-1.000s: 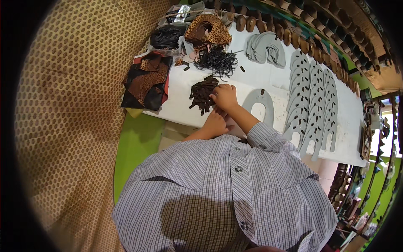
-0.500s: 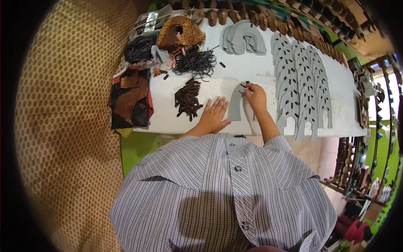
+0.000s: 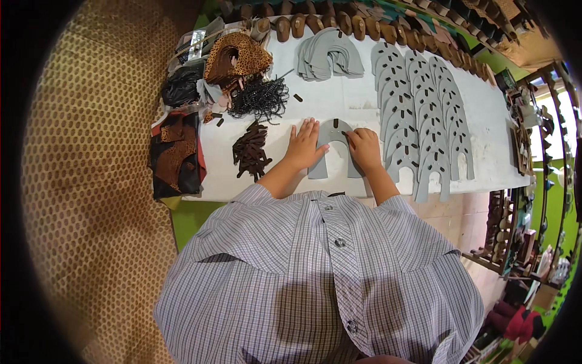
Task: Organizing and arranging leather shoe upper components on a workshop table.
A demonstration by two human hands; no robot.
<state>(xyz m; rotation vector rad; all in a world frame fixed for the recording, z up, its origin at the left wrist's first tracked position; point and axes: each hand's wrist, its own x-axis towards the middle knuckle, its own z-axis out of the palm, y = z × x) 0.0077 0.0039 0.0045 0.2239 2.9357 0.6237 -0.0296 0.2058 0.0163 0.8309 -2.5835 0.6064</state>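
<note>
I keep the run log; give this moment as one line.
left hand: spread at left of grey arch; right hand: at arch's right side; dark tab: on arch top; dark strips: piled farther left

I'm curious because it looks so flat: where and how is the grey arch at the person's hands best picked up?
Probably by the near end of its left leg, pinched from the near side: the grey arch lies flat with its open end facing that way, while the left hand and right hand are farther up, and a dark strip lies atop the curve.
</note>
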